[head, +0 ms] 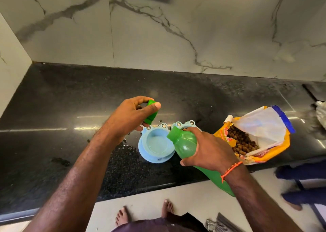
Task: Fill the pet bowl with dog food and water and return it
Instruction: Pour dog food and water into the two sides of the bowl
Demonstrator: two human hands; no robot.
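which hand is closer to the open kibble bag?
Right. The right hand, gripping the green bottle, sits just beside the kibble bag; the left hand, holding the cap, is beyond the blue bowl.

The scene is evenly and softly lit, rather bright, with no hard shadows. The black countertop shines: long streaks of glare lie to the left of the left hand and a soft round reflection sits just behind it. A faint shadow falls under the right hand. The centre around both hands is sharp. Far to the right of the right hand the edge is smeared by motion blur. The wide lens bends the marble wall and counter lines toward the borders.
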